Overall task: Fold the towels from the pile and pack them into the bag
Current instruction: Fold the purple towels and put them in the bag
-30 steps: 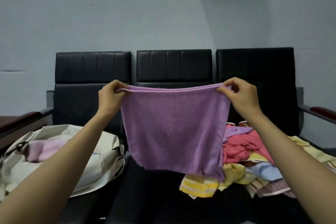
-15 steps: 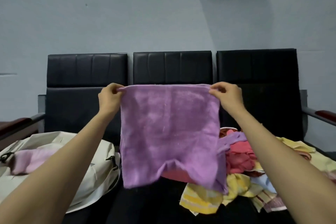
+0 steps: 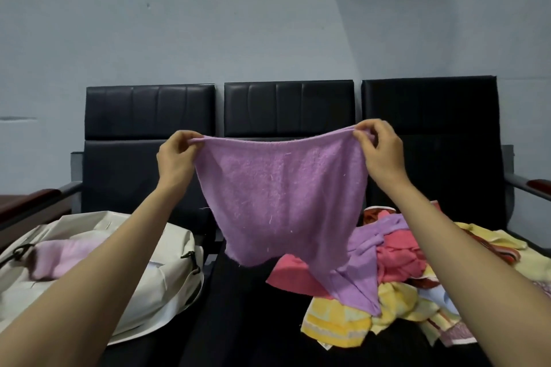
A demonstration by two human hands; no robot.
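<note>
While I am holding the purple towel up in the air over the bench, my left hand is pinching its top left corner and my right hand is pinching its top right corner, thumb against curled fingers on each, with nothing else in either grip. The top edge is sagging a little between the hands, and the cloth is hanging unevenly: the lower left edge is ending clear of the seat, while the lower right corner is trailing down onto or just in front of the pile of pink, yellow and blue towels on the right seat; I cannot tell whether it is touching. The white bag is lying open on the left seat with a pale pink towel inside.

I am judging this as the squaring-up before a fold. To do it well I am aiming to draw the hands apart until the top edge is running straight, and to lift until the trailing corner is hanging free of the pile rather than dragging another towel along. Terry is clinging to itself, so I am planning a light shake, then bringing corner to corner with edges matching before laying it on the bare middle seat.
</note>
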